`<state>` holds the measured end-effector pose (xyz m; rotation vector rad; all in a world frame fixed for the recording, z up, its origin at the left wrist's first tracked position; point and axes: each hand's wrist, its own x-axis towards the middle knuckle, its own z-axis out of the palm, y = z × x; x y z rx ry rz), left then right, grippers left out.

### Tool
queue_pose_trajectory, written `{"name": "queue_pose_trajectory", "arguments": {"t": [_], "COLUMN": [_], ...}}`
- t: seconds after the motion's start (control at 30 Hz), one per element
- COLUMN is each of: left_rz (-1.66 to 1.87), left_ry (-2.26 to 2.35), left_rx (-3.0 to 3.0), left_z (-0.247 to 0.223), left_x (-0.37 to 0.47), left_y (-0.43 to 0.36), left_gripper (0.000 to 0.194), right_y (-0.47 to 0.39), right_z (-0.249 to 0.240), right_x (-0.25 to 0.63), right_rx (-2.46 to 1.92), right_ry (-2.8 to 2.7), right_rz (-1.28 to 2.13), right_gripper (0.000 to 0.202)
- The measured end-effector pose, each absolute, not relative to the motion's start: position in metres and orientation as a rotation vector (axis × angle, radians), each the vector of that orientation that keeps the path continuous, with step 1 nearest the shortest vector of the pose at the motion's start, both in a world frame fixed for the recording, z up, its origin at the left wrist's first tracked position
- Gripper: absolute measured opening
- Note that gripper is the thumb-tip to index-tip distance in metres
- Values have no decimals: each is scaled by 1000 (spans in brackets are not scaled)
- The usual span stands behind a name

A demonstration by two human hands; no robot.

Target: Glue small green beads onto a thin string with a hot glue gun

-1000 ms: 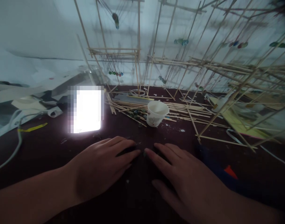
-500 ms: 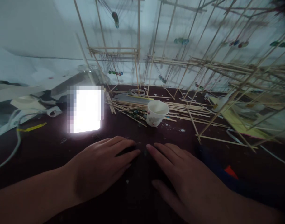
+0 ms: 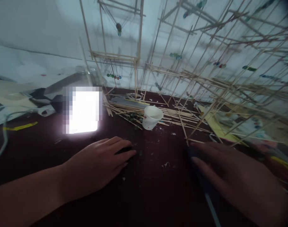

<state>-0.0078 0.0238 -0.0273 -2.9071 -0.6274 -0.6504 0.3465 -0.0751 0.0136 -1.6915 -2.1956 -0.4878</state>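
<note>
Palm down on the dark table, my left hand [image 3: 100,165] lies with its thumb and fingers loosely apart, holding nothing. The bright, blurred-out light [image 3: 84,112] stands just beyond it. On the right, my right hand [image 3: 231,176] is closed over a dark blue glue gun [image 3: 198,170], thumb on the near side and fingers on the far side. Much of the gun is hidden under the hand, and motion smears the fingers. A white paper cup [image 3: 152,118] stands upright beyond and between the hands, beside dark marbles [image 3: 134,117].
Thin wooden sticks [image 3: 177,115] lie behind the cup. Stick frames [image 3: 136,60] with hanging marbles rise along the wall, and one leg comes down near my right hand. A white cable [image 3: 4,138] runs at left; yellow paper [image 3: 219,129] lies at right.
My right hand has moved right, from beside my left hand onto the glue gun, which now points differently. The left hand stays put; the view has turned slightly right.
</note>
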Motion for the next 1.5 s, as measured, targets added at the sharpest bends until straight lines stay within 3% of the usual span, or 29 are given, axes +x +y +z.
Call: {"name": "queue_pose_trajectory", "arguments": {"t": [0.2,0.67,0.93,1.13,1.27,1.5], "left_rz": [-697,-756,-720,-746,-741,-630], "left_ry": [-590,-557,-611,-627,-633,-676], "left_rx": [-2837,-2829,-2872,-2870,-2854,-2881], "left_z": [-33,-37,-36,-45,-44,-37], "left_x": [-8,-8,-6,-6,-5,-5], "left_y": [27,34,31,30,27,21], "left_gripper": [38,42,36,37,35,38], "right_y": [-108,-110,-110,-106,-71,-37], "right_z": [-10,-12,-31,-21,-1,-5], "right_x": [400,378,386,359,336,310], "right_rx": [-2000,-1978,-1886,-1853,-1612,-1394], "right_ry": [-2125,-2178,-1849,-1447,-1580,-1652], "right_rz": [-195,-60,20,350,835,1125], "right_gripper": [44,61,33,42,48,55]}}
